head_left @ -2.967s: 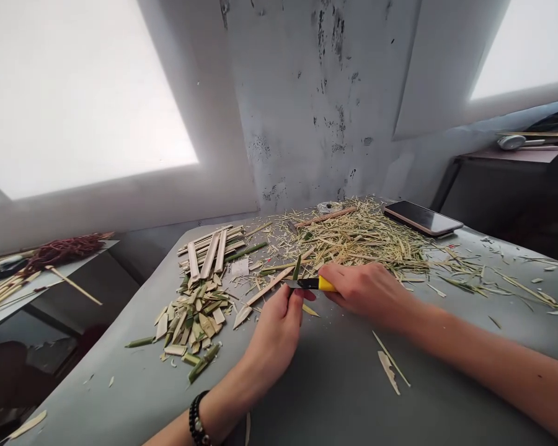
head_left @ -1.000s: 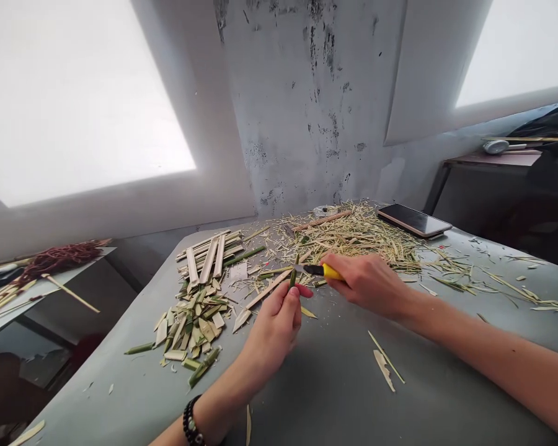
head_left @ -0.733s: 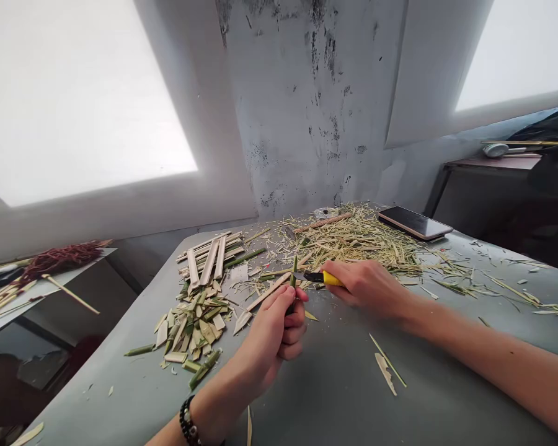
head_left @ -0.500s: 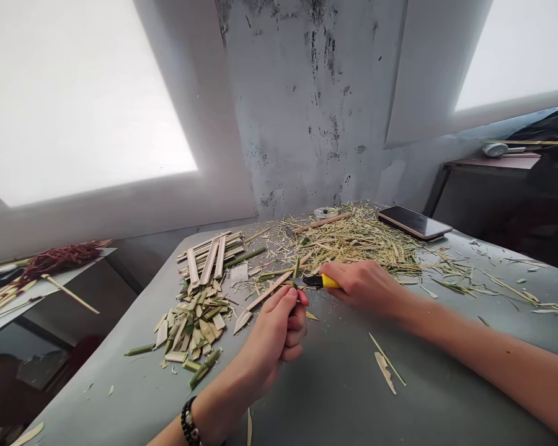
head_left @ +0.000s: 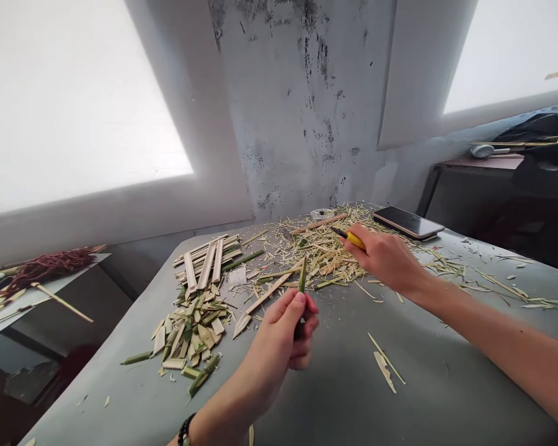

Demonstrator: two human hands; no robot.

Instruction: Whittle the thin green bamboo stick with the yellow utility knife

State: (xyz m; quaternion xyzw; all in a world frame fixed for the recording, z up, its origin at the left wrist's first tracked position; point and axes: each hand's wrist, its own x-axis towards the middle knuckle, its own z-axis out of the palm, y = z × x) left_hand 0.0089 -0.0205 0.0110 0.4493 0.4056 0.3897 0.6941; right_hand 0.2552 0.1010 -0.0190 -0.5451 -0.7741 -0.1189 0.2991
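Observation:
My left hand (head_left: 283,328) is closed round a green bamboo strip (head_left: 302,277), whose narrow tip points up and away from me. The strip's lower part is hidden in my fist. My right hand (head_left: 384,254) grips a utility knife (head_left: 354,240) with a yellow handle and a dark front end. The knife is held to the right of the strip and apart from it, above a heap of thin shavings (head_left: 339,248). Just beyond my left hand lies a long pale bamboo piece with a pointed end (head_left: 267,294).
Left of my hands are a pile of short bamboo pieces (head_left: 198,328) and a stack of longer slats (head_left: 207,263). A phone (head_left: 408,222) lies at the table's back right. Near the wall is a wooden-handled tool (head_left: 320,223). A side table (head_left: 74,291) at left bears dark red cord (head_left: 51,269).
My right hand has drawn the knife off the strip, up and to the right. The strip now stands more upright in my left hand. My view has shifted slightly.

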